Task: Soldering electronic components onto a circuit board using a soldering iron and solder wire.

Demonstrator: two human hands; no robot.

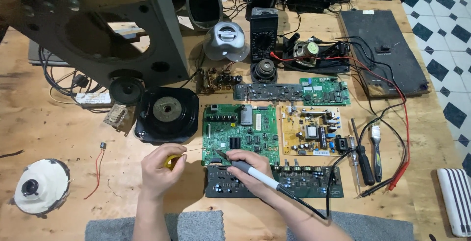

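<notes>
Pen-style, the right hand [252, 168] is closed on a soldering iron [255, 173], tip at the green circuit board's [240, 133] near edge. Left hand [159, 170] pinches a yellow solder spool [171, 161], its thin wire running right toward the tip. Light and stiff, the iron is best held by its white handle; the board looks fragile.

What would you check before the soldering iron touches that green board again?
1. Iron grip: right hand holds the soldering iron like a pen: ok.
2. Tip placement: tip sits over the green circuit board, lower left edge; exact joint: cannot tell.
3. Solder feed: left hand holds a yellow spool, thin wire leading toward the tip: ok.
4. Cord: black iron cord trails toward the person, clear of the boards: ok.
5. Tip heat: cannot tell.
</notes>
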